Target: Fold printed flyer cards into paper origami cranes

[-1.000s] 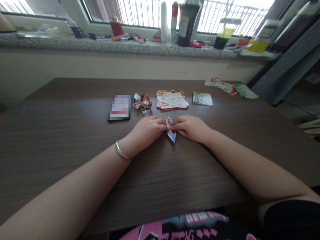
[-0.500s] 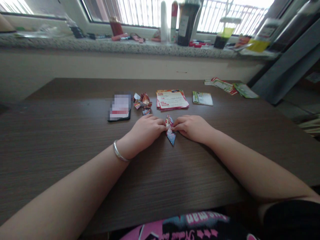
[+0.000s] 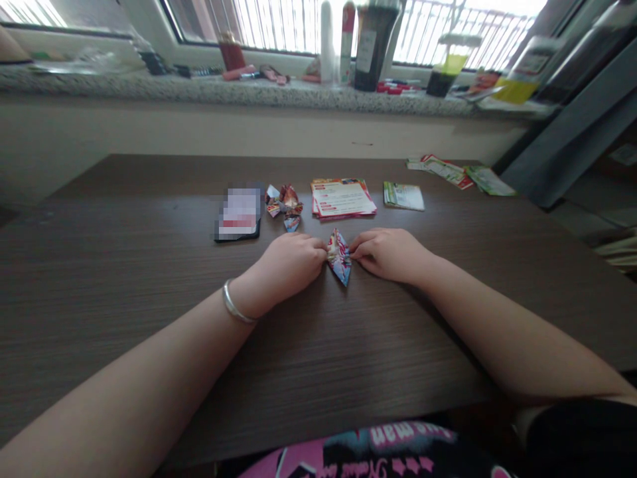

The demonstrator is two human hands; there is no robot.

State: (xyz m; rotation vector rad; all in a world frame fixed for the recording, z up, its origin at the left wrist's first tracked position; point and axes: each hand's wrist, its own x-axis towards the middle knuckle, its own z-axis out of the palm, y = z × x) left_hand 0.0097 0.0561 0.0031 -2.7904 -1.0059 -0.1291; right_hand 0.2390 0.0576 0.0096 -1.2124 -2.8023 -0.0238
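Moved slightly apart, left hand [image 3: 297,264] and right hand [image 3: 389,254] pinch opposite sides of the widened folded paper [image 3: 339,259], best tugged evenly.

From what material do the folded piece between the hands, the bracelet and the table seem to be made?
Folded piece: likely printed paper, perhaps slightly glossy; it shows coloured print, folds and pointed ends.
Bracelet: probably polished metal; silvery, with bright highlights.
Table: wood or wood-look laminate, satin; brown grain shows, but the core cannot be told.
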